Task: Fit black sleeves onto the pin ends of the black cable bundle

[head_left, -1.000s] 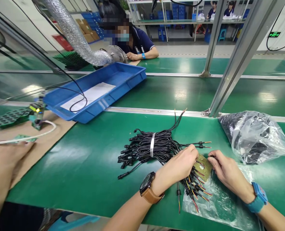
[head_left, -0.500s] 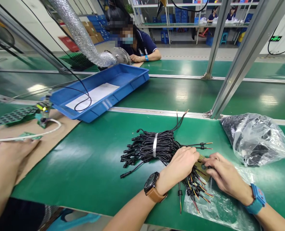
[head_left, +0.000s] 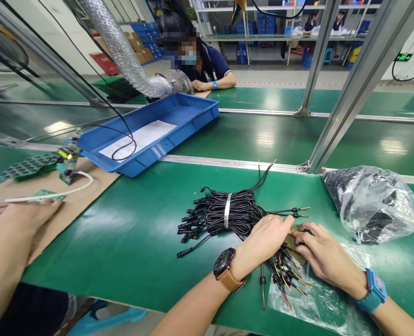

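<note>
A bundle of black cables [head_left: 229, 212] with a white band lies on the green table. My left hand [head_left: 270, 233], with a watch at the wrist, rests over the bundle's right end, its fingers closed at a small brownish piece [head_left: 297, 249]. My right hand [head_left: 324, 247], wearing a blue wristband, meets it from the right with bent fingers on the same piece. What the fingertips pinch is partly hidden. Stripped cable ends [head_left: 287, 275] with red and yellow wires spread below the hands, over a flat clear plastic bag [head_left: 319, 298].
A clear bag of dark parts [head_left: 375, 205] sits at the right. A blue tray [head_left: 140, 163] stands back left, near a metal post [head_left: 350, 88]. At the left edge another person's hand [head_left: 21, 224] rests by a circuit board. A masked person sits opposite.
The view has shifted slightly, so the scene sits a little further right. My right fingers have curled closer to my left fingertips, and a dark piece between them no longer shows.
</note>
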A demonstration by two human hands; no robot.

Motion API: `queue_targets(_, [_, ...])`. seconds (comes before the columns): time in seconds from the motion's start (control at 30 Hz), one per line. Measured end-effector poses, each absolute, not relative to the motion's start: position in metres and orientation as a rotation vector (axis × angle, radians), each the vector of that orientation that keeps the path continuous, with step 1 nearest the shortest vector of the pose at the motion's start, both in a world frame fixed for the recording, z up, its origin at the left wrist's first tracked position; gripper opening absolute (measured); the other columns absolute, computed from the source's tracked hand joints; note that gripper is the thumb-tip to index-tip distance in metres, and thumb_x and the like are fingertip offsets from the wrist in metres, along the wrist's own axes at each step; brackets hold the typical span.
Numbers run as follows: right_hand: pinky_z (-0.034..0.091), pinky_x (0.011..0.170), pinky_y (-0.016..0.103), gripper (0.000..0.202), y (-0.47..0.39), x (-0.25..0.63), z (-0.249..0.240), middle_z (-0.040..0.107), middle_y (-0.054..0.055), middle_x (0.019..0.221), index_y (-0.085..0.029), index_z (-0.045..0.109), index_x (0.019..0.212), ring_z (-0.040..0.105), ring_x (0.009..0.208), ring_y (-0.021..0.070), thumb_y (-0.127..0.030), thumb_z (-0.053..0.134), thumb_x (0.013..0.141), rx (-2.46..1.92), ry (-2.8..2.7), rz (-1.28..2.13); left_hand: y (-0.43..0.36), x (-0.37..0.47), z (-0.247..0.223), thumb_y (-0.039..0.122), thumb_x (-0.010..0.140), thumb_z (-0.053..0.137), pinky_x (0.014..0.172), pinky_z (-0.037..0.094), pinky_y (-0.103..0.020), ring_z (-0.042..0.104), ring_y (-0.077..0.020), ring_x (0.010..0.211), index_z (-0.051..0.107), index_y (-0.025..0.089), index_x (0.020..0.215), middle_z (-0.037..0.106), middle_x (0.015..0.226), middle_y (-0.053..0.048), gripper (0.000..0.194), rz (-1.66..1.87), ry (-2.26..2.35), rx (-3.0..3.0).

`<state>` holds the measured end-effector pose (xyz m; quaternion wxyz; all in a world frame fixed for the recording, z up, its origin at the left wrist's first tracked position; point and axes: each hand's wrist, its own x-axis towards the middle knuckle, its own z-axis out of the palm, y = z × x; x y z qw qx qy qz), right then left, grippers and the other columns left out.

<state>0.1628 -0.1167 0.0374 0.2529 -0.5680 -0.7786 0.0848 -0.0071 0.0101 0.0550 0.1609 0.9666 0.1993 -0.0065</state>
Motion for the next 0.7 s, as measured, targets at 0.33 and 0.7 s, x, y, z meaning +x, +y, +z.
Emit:
queue_targets(0.33, [0.055, 0.085, 0.044, 0.016, -0.117, 0.171, 0.036, 0.067, 0.013, 0.105, -0.020, 0.059, 0.100, 0.062, 0.106, 0.0268, -0.021, 0.043, 0.103, -1.579, -2.011, 0.160, 0.011, -0.012, 0.058, 0.005, 0.094, 0.046, 0.081, 0.051, -0.035, 0.059, -0.0216, 0.086, 0.051, 0.017, 0.088, 0.061, 0.092, -0.006, 0.015, 0.041, 0.560, 2.696])
queue_targets(0.7, [0.054, 0.083, 0.042, 0.013, -0.118, 0.169, 0.037, 0.065, 0.012, 0.106, -0.020, 0.057, 0.104, 0.061, 0.104, 0.0258, -0.018, 0.044, 0.102, -1.502, -2.025, 0.243, 0.009, -0.005, 0.059, 0.005, 0.090, 0.049, 0.075, 0.049, -0.035, 0.068, -0.0240, 0.082, 0.062, 0.016, 0.086, 0.071, 0.086, -0.007, 0.017, -0.029, 0.667, 2.761])
